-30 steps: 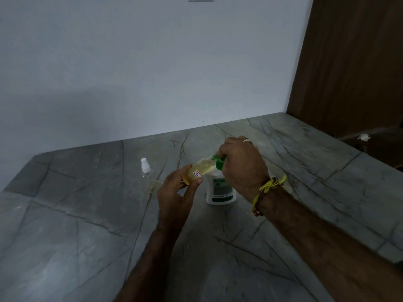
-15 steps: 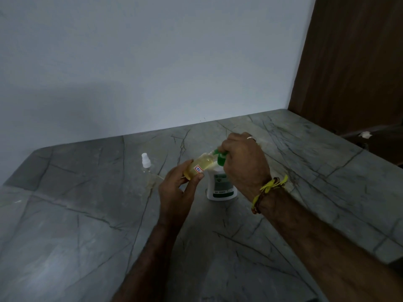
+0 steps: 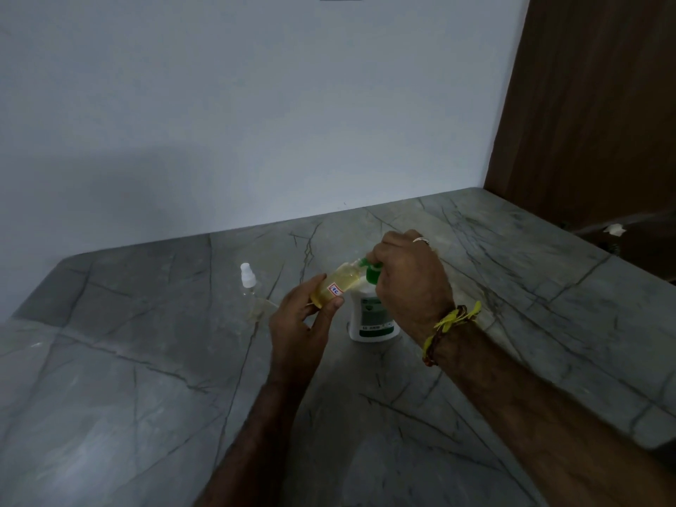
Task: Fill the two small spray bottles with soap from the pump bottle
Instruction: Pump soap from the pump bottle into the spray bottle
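Two hands are working at frame centre: the left hand (image 3: pixel 298 323) is gripping a tilted spray bottle (image 3: pixel 338 283), its mouth at the pump bottle (image 3: pixel 371 316) nozzle, while the right hand (image 3: pixel 409 276) is curling over the green pump. If the mouth drifts, soap is likely spilling onto the counter (image 3: pixel 146 378).

Grey bench (image 3: pixel 146 397), dark veins running across it like cracked stone. Pale yellow liquid glowing in the small tilted bottle (image 3: pixel 338 283), with a white sticker edged in red. Green pump head (image 3: pixel 372 270) over a white pump bottle (image 3: pixel 371 320) with a green label, print too blurred to read. Yellow-and-brown thread band (image 3: pixel 448 325) on the wrist. White cap (image 3: pixel 247 276) on a clear bottle beyond.
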